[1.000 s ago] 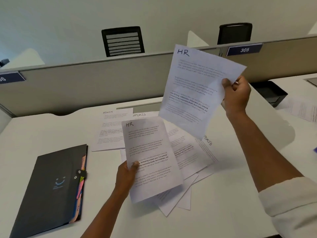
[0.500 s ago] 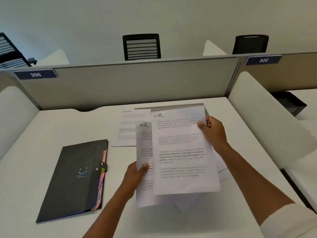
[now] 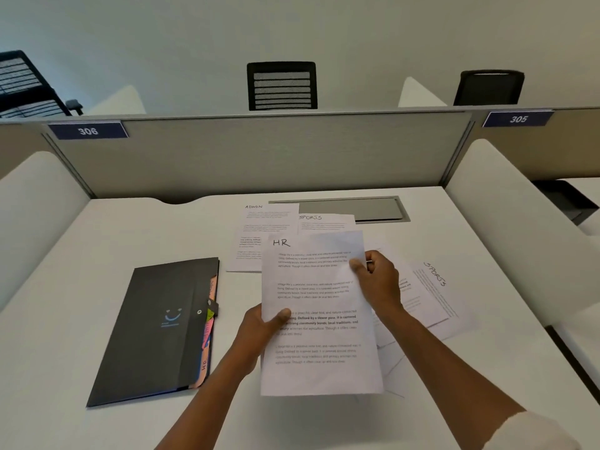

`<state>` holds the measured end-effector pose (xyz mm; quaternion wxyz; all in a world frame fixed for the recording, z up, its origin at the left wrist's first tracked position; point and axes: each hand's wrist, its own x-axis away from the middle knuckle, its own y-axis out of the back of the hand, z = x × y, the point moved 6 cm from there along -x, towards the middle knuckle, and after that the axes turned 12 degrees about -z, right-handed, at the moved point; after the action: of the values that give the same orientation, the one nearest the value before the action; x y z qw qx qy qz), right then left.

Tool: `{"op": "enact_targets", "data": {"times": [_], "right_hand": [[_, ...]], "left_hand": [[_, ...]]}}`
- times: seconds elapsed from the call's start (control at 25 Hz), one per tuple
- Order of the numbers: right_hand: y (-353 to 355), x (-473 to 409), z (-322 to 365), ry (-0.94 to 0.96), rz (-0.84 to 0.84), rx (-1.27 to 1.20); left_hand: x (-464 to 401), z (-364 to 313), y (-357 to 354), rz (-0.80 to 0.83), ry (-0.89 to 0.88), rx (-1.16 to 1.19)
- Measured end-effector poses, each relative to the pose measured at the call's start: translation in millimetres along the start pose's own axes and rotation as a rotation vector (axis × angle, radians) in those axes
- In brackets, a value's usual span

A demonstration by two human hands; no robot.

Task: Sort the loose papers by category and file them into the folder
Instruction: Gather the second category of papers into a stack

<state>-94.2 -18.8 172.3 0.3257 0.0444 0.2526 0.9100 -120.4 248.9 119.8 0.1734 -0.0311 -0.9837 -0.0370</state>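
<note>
Both hands hold stacked sheets headed "HR" (image 3: 319, 306) above the white desk. My left hand (image 3: 263, 326) pinches their left edge, thumb on top. My right hand (image 3: 378, 280) grips the right edge near the top. On the desk behind lie an "ADMIN" sheet (image 3: 251, 232) and a "SPORTS" sheet (image 3: 326, 222). More loose papers, one marked "SPORTS" (image 3: 431, 287), spread under and to the right of my right arm. The dark folder (image 3: 152, 329) lies closed at the left, with coloured tabs along its right edge.
A grey partition (image 3: 259, 157) with plates 306 and 305 closes the back of the desk. A grey cable flap (image 3: 354, 209) sits in the desk's far edge. White side dividers stand at left and right. Black chairs show beyond the partition.
My right hand brought its raised HR sheet down and laid it over the HR sheet in my left hand; both sheets are now squared into one stack. The camera view shifted left.
</note>
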Motion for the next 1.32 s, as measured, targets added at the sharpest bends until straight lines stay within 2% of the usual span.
{"op": "enact_targets", "data": {"times": [0.12,0.16,0.28,0.36,0.48,0.64,0.84,1.04,1.2,1.32], "right_hand": [[-8.1,13.4,-21.7,-0.145,-0.01,-0.107],[-12.7,20.7,-33.3,-0.207,0.036,-0.132],[-33.4,55.8,-59.2,-0.31,0.344,-0.236],[-40.1,74.8,-58.8,-0.301,0.47,-0.332],[-39.8,81.8,-44.2,-0.218,0.396,-0.386],[-38.6,83.4,-19.4,-0.019,0.259,-0.312],[-50.0,99.8,-5.0,0.081,0.203,-0.282],[-59.3,111.4,-13.7,0.034,0.246,-0.238],[-62.9,112.3,-11.9,0.046,0.217,-0.285],[-70.4,113.0,-18.9,0.041,0.238,-0.268]], "left_hand": [[-0.9,3.0,6.9,0.016,-0.028,-0.036],[-1.3,6.1,10.7,0.019,-0.029,-0.04],[-1.7,19.4,24.7,0.03,-0.005,-0.023],[-2.1,29.2,31.9,0.035,0.023,0.026],[-2.5,30.0,37.9,-0.007,-0.001,0.056],[-8.8,19.2,48.6,-0.146,-0.09,0.08],[-9.2,14.3,70.3,-0.254,-0.159,0.131],[-6.6,24.5,73.1,-0.262,-0.169,-0.001],[-7.7,18.3,73.0,-0.327,-0.221,0.064],[-9.0,23.5,67.2,-0.302,-0.174,0.028]]}}
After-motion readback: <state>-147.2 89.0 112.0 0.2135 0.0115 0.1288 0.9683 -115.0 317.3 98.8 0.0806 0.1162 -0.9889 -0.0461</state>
